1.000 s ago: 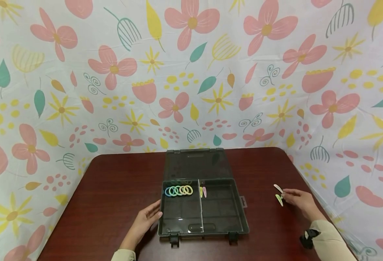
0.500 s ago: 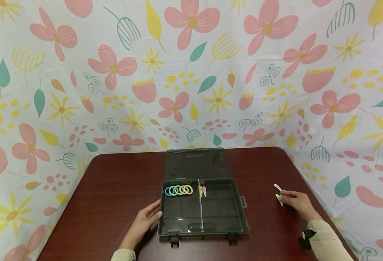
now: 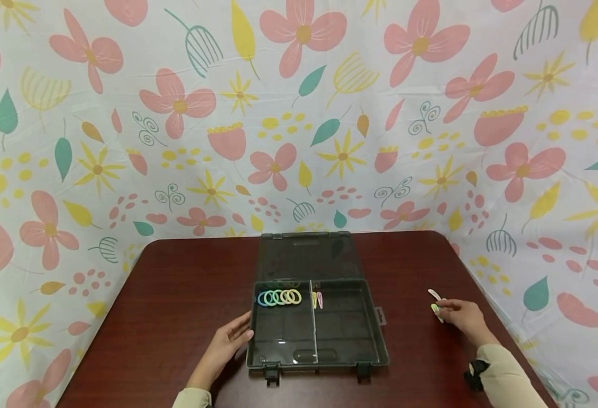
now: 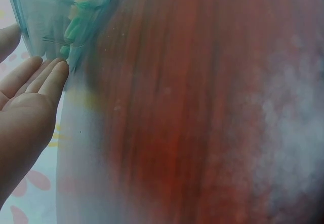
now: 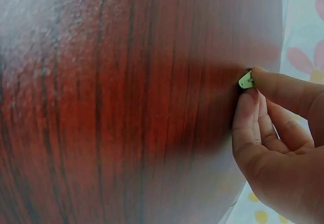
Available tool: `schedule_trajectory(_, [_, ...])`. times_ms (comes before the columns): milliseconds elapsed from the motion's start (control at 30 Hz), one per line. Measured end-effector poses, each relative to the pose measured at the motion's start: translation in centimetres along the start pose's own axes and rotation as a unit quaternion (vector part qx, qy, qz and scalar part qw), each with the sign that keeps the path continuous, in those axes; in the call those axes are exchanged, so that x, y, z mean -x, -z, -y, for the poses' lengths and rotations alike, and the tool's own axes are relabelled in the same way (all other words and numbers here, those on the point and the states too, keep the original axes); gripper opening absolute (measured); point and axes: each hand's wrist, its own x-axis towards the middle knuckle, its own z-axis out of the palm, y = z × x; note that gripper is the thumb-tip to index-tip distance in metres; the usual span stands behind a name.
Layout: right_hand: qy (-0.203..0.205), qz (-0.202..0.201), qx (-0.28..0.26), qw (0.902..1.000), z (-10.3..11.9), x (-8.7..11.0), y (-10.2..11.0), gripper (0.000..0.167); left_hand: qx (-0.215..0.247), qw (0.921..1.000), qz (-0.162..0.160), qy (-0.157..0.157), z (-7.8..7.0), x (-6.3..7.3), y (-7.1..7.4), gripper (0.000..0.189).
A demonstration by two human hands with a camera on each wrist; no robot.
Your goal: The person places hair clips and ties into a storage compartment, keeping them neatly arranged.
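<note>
In the head view an open dark see-through plastic box (image 3: 282, 328) lies on the table, split in two by a white divider (image 3: 314, 328). My left hand (image 3: 226, 341) rests against its left wall with extended fingers and thumb. To the right of the box, my right hand (image 3: 463, 318) pinches a green hair clip (image 5: 246, 81) between thumb and fingertips, close over the table. A white hair clip (image 3: 434, 293) lies just beyond those fingertips. Several pastel rings (image 3: 281, 297) overlap in a row in the left compartment. A yellow hair clip (image 3: 314, 300) and a pink hair clip (image 3: 320, 300) lie in the right one.
The box's lid (image 3: 309, 258) is folded back flat toward the rear of the brown table (image 3: 187, 294). Two black latches (image 3: 272, 374) stick out at the front, and a hang tab (image 3: 380, 315) at the right side. A flowered cloth (image 3: 299, 170) surrounds the table's back and sides.
My right fingers have shifted slightly from beside the white clip down onto the green hair clip, which has turned a little. The left hand and the box stay in place.
</note>
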Motion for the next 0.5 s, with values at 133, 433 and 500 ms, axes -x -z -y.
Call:
schedule_trajectory(133, [-0.002, 0.017, -0.035, 0.9992, 0.0, 0.1, -0.1, 0.042, 0.0, 1.0, 0.0, 0.001, 0.0, 0.0, 0.0, 0.058])
schedule_trajectory(433, [-0.003, 0.033, -0.09, 0.9954, 1.0, 0.3, -0.1, 0.052, 0.004, 1.0, -0.003, 0.008, -0.1, 0.1, -0.1, 0.057])
schedule_trajectory(500, [-0.002, 0.034, -0.095, 0.9949, 1.5, 0.3, -0.1, 0.053, 0.003, 1.0, -0.003, 0.008, -0.1, 0.0, -0.1, 0.057])
